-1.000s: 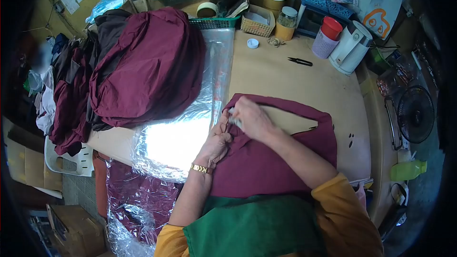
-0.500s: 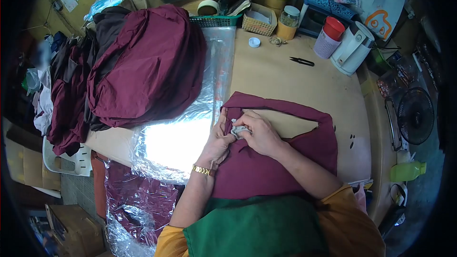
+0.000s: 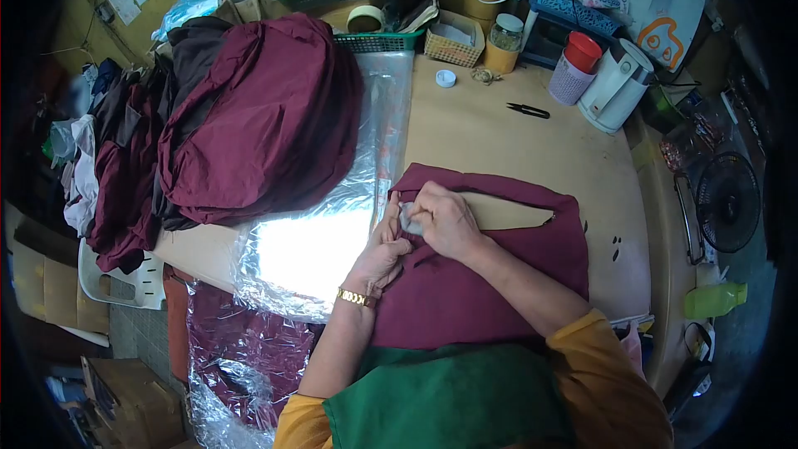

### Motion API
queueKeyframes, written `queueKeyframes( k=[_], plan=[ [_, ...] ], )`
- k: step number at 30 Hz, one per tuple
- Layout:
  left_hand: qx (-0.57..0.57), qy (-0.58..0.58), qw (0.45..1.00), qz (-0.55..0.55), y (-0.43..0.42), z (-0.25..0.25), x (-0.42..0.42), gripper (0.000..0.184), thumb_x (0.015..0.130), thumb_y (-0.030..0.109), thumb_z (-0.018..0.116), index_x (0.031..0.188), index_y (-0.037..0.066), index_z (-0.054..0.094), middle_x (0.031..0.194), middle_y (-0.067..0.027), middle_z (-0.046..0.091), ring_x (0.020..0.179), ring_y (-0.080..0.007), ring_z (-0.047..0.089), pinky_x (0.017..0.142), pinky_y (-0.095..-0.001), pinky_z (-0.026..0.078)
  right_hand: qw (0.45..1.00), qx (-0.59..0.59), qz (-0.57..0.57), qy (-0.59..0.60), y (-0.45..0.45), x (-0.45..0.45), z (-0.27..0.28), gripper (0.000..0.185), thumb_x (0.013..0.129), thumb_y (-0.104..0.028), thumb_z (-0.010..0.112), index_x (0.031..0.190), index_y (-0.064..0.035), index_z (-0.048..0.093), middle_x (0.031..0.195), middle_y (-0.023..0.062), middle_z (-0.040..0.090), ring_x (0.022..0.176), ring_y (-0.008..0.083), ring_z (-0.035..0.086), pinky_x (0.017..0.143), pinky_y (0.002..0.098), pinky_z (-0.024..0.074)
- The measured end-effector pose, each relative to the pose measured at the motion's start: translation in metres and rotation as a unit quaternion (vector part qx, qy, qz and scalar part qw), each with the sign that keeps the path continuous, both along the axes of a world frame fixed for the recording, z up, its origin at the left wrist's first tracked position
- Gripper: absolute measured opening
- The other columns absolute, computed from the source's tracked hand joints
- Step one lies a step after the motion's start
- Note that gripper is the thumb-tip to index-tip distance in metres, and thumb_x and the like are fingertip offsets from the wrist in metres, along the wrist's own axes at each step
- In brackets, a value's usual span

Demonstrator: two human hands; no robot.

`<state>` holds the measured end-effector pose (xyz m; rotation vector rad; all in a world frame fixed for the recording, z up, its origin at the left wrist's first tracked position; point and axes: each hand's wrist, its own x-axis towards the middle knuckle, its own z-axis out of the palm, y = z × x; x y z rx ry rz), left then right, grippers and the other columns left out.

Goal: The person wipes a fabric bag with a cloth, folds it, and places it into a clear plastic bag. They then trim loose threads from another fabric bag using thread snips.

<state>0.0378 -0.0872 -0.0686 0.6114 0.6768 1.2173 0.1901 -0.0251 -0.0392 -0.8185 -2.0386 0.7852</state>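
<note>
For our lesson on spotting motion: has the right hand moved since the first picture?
Yes. The right hand has moved slightly down the picture, away from the white lid on the table; the gap between them is a little wider.

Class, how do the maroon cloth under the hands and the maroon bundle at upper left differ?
The maroon cloth lies mostly flat; the maroon bundle bulges and creases. The left hand and right hand touch the maroon cloth; neither touches the maroon bundle. Both are maroon fabric.
</note>
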Motion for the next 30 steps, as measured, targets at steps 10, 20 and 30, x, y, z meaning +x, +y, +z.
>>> queueKeyframes(
  k=[10, 20, 30],
  plan=[
    [-0.054, 0.015, 0.998, -0.009, -0.001, 0.001, -0.004, 0.111, 0.063, -0.020, 0.043, 0.160, 0.015, 0.000, 0.142, -0.0084, 0.044, 0.121, -0.0162, 0.053, 0.093, -0.0229, 0.048, 1.000, 0.020, 0.022, -0.002, -0.009, -0.005, -0.001, 0.007, 0.078, 0.003, 0.064, 0.076, -0.0023, 0.060, 0.082, 0.0159, 0.057, 0.077, 0.0384, 0.061, 0.067, 0.0464, 0.0488],
    [0.126, 0.400, 0.886, 0.197, 0.003, 0.048, -0.009, 0.069, 0.073, -0.012, 0.046, 0.139, 0.007, 0.051, 0.149, -0.0160, 0.040, 0.128, -0.0193, 0.047, 0.099, -0.0240, 0.041, 0.993, -0.073, -0.061, -0.071, 0.026, 0.074, 0.020, 0.011, 0.080, 0.000, 0.065, 0.091, -0.0019, 0.064, 0.091, 0.0138, 0.063, 0.085, 0.0313, 0.065, 0.075, 0.0407, 0.0509],
    [0.224, 0.666, 0.712, 0.001, 0.004, 0.062, 0.084, 0.043, 0.084, 0.004, 0.066, 0.125, -0.006, 0.057, 0.111, -0.0262, 0.060, 0.093, -0.0418, 0.064, 0.085, -0.0449, 0.053, 0.971, -0.127, -0.114, -0.167, 0.008, 0.130, 0.009, 0.010, 0.091, 0.003, 0.056, 0.100, 0.0007, 0.056, 0.086, 0.0061, 0.062, 0.084, 0.0149, 0.062, 0.078, 0.0303, 0.0493]
  ],
)
